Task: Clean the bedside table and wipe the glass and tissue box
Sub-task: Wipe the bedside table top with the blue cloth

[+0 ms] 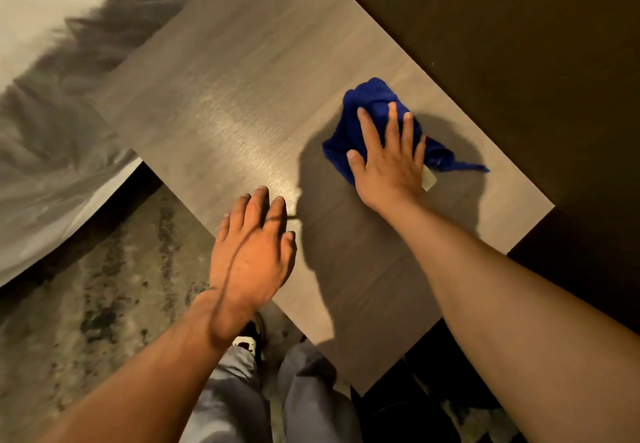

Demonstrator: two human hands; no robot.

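A grey wood-grain bedside table top [249, 103] fills the middle of the view. A crumpled blue cloth [367, 100] with a small white tag lies on its right part. My right hand [389, 155] presses flat on the cloth with straight, spread fingers. My left hand [252, 248] rests at the table's near edge, fingers relaxed and slightly bent, holding nothing. No glass or tissue box is in view.
A bed with a pale cover [45, 152] stands to the left of the table. Speckled floor [86, 321] shows below it. A dark wall or panel [519, 27] runs behind the table at the right. My legs and a shoe [249, 342] are below.
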